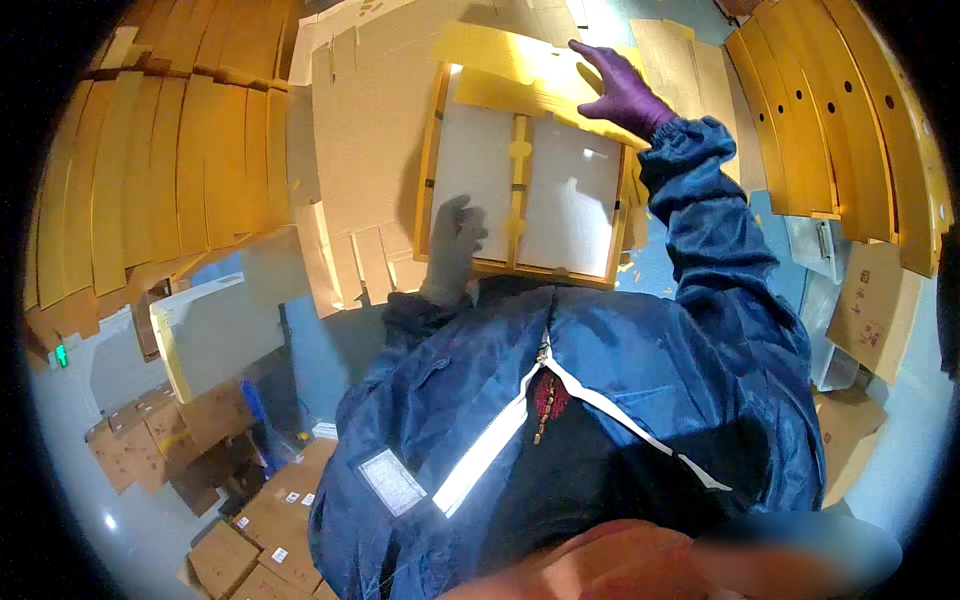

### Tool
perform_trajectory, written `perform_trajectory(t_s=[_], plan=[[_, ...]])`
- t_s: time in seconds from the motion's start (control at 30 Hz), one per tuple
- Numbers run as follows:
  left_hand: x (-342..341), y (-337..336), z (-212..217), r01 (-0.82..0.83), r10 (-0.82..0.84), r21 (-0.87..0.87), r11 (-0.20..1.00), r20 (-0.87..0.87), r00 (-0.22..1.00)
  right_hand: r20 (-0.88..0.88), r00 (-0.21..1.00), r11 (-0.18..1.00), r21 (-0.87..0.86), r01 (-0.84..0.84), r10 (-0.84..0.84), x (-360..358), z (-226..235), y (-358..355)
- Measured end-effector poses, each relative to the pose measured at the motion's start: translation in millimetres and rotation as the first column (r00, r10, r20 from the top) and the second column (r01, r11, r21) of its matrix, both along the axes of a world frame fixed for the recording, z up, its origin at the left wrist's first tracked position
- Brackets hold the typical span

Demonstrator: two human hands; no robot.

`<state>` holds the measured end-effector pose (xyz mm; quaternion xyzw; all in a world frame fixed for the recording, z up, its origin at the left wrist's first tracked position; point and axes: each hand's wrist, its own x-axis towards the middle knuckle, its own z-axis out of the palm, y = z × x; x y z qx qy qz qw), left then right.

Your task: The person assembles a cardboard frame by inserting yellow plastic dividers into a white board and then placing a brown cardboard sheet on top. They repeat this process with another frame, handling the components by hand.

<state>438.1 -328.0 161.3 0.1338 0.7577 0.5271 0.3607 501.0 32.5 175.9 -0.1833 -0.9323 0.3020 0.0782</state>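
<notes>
A shallow yellow cardboard box [430, 170] lies in front of me with its flap [530, 75] folded up at the far side. White panels [480, 140] fill two compartments, split by a yellow divider [520, 180] with rounded tabs. My right hand [628, 95], in a purple glove, is over the flap's right end, thumb and fingers spread wide. Whether it touches the flap I cannot tell. In a grey glove, my left hand [455, 245] hovers over the box's near left part, fingers loosely bent and apart, with nothing seen in it.
Flattened brown cardboard [365, 140] lies under and left of the box. Yellow cardboard boxes [150, 170] stand in rows at the left, and more yellow boxes [830, 110] at the right. Brown cartons [290, 510] sit at lower left; another carton [870, 305] is at right.
</notes>
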Motion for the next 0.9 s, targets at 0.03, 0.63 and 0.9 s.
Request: perform_trajectory(t_s=[0.03,0.63,0.9], plan=[[2,23,5,-0.011,0.001,0.202,0.979,0.050,0.999,-0.128,0.991,0.989,-0.141,-0.045,0.027,3,5,-18],[25,91,88,0.179,-0.293,0.501,0.847,0.158,0.943,-0.369,0.806,-0.222,-0.832,-0.508,-0.463,91,80,-159],[5,94,29,0.453,-0.409,0.219,0.864,-0.219,0.886,-0.334,0.772,0.386,-0.914,-0.125,-0.541,79,23,-60]])
